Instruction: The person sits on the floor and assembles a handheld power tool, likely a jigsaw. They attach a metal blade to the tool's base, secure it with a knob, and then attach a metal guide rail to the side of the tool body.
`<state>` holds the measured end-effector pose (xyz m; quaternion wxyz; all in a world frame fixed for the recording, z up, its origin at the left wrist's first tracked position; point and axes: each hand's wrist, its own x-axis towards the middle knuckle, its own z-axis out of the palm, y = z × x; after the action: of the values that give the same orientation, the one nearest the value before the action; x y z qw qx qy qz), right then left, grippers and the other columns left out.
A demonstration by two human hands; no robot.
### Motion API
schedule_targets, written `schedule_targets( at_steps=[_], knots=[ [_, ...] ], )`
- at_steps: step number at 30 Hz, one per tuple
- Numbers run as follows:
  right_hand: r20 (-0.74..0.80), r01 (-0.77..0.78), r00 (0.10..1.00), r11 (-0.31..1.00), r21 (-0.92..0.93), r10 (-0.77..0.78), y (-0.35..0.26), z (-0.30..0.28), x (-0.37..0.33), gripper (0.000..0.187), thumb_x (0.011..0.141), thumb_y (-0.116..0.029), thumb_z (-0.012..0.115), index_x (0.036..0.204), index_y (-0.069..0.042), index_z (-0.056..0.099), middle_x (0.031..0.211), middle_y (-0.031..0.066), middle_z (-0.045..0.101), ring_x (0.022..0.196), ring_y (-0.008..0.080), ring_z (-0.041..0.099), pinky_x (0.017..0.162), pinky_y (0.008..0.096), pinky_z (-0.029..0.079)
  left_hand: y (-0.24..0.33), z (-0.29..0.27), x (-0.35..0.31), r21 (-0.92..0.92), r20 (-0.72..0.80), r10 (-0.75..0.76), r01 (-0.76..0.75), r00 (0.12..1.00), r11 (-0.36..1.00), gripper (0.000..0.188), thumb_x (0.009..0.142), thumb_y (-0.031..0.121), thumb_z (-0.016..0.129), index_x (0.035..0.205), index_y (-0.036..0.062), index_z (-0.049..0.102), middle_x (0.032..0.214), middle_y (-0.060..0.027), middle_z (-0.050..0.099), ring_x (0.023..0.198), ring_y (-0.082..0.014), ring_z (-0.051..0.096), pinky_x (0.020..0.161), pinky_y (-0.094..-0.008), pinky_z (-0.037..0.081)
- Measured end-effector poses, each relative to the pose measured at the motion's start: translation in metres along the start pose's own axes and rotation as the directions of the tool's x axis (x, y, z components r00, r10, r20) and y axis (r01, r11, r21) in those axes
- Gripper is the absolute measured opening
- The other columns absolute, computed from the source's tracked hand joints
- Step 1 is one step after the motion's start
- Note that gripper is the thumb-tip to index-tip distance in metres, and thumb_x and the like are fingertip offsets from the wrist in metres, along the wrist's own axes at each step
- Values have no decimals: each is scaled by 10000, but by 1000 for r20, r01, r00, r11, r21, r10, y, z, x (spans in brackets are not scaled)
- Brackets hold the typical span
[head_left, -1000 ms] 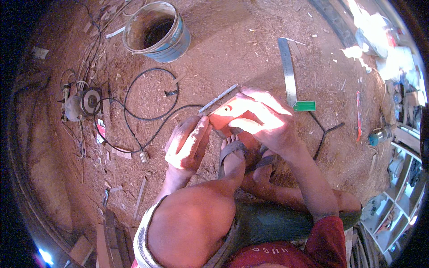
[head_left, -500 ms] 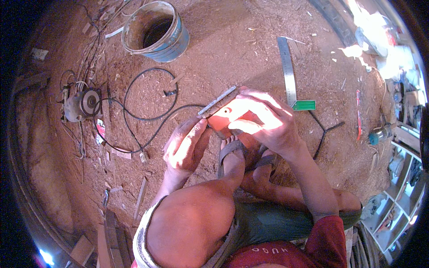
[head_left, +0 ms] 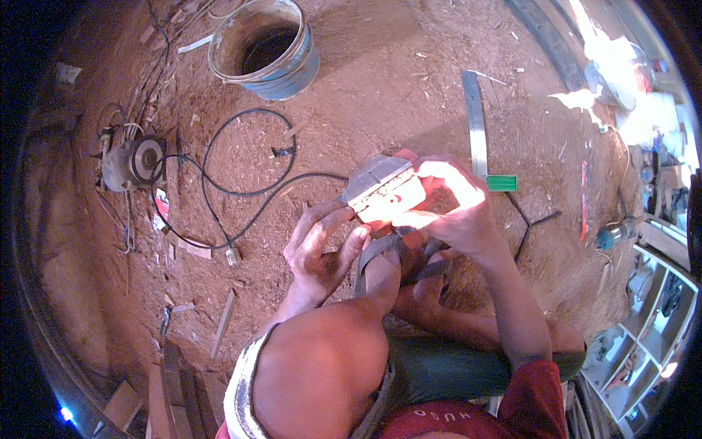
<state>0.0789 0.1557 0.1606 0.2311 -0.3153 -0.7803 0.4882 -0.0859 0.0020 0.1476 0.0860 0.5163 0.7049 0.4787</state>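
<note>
Block (head_left: 382, 183): grey top, bright side w/ round hole; betw. hands.
R hand (head_left: 459, 208): pinching block's R end, thumb vs fingers.
L hand (head_left: 318, 252): thumb & fingers spread, tips by block's L end, contact unclear.
Square (head_left: 477, 143): green handle, just past R hand.
Bucket (head_left: 291, 79): blue, well fwd of L hand.

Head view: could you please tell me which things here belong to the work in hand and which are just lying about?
In use:
- block, gripped by the right hand, left hand near its corner

Apparently just lying about:
- bucket
- square
- disc tool
- Y-shaped rod
</note>
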Motion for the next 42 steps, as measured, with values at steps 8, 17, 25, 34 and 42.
schedule_targets(
  at_steps=[8, 17, 25, 34, 42],
  knots=[
    [64, -54, 997, 996, 66, 50, 6, 1, 4, 511, 651, -164, 888, 1061, -22, 618, 957, 60, 638, 848, 128, 622, 744, 278, 530, -4, 1, -3, -60, -39, 12, -14, 999, 998, 252, 767, 105, 800, 956, -10, 678, 953, -177, 676, 885, -288, 683, 745, -351, 554],
    [89, -67, 995, 983, 171, 53, 15, 0, 6, 502, 682, -236, 874, 1076, -36, 635, 912, 50, 646, 826, 130, 622, 741, 290, 531, -5, 2, -7, -190, -26, -66, 60, 997, 980, 263, 773, 58, 782, 994, -31, 671, 994, -169, 660, 935, -287, 658, 796, -359, 530],
    [108, -38, 994, 995, 97, 27, 7, -5, 9, 486, 694, -225, 857, 1078, -25, 637, 949, 59, 664, 837, 141, 634, 748, 292, 538, -7, 2, -7, -200, -27, -32, 26, 999, 979, 278, 766, 62, 790, 998, -34, 671, 994, -169, 661, 933, -289, 659, 799, -362, 528],
    [205, -113, 974, 992, 58, 99, -11, -14, 15, 405, 718, -183, 832, 1030, -6, 643, 935, 79, 665, 814, 153, 643, 741, 279, 539, 3, -6, -3, -121, 31, -59, 62, 998, 991, 312, 741, 72, 816, 997, -39, 677, 990, -174, 664, 926, -284, 665, 800, -355, 530],
    [273, -192, 953, 957, 216, 130, -1, -12, 10, 386, 726, -127, 830, 1019, 22, 628, 1030, 64, 624, 840, 105, 606, 729, 260, 511, 1, -8, -7, -179, 60, -80, 89, 995, 980, 330, 734, 83, 823, 1006, -38, 680, 1008, -178, 662, 943, -288, 663, 820, -359, 522]
  ],
)
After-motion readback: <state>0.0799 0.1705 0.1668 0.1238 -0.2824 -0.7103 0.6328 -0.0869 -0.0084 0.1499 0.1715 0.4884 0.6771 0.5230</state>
